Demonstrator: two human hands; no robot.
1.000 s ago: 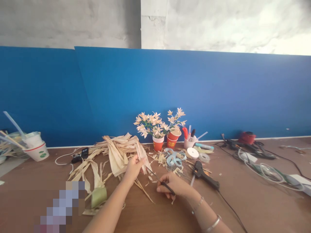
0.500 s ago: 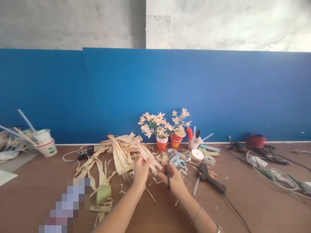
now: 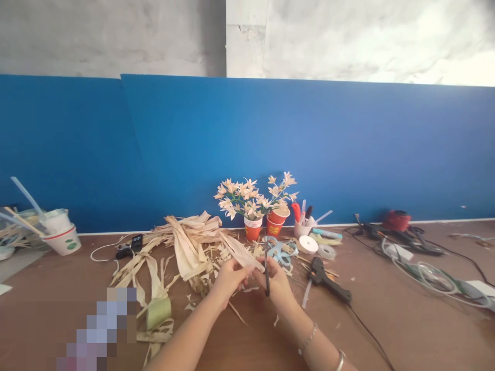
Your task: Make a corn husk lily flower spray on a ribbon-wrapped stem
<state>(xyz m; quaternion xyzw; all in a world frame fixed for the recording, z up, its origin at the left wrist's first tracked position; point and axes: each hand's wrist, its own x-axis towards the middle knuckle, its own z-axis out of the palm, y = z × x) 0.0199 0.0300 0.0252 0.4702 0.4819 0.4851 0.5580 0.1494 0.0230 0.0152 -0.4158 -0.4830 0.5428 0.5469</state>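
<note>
My left hand (image 3: 228,282) is closed on a pale, dried corn husk strip (image 3: 238,251), which slants up and leftward from the fingers. Close by on the right, my right hand (image 3: 279,284) grips dark scissors (image 3: 266,275) whose blades point away from me. The husk's near end lies against the scissors and the right fingertips; whether the blades touch it I cannot tell. Behind the left hand spreads a heap of dried husks (image 3: 187,247). Small cut scraps (image 3: 190,304) lie on the table around my hands.
Flowers (image 3: 247,196) stand in paper cups (image 3: 253,230) at the blue partition (image 3: 174,144). Right of my hands lie pale blue ribbon (image 3: 280,250), a tape roll (image 3: 327,251) and a corded glue gun (image 3: 328,283). A green roll (image 3: 158,312) sits left; cables (image 3: 436,281) lie right.
My hands have drawn together, and the husk's near end has come up to the scissors and right fingers. The whole view has shifted slightly, with the table items now further left.
</note>
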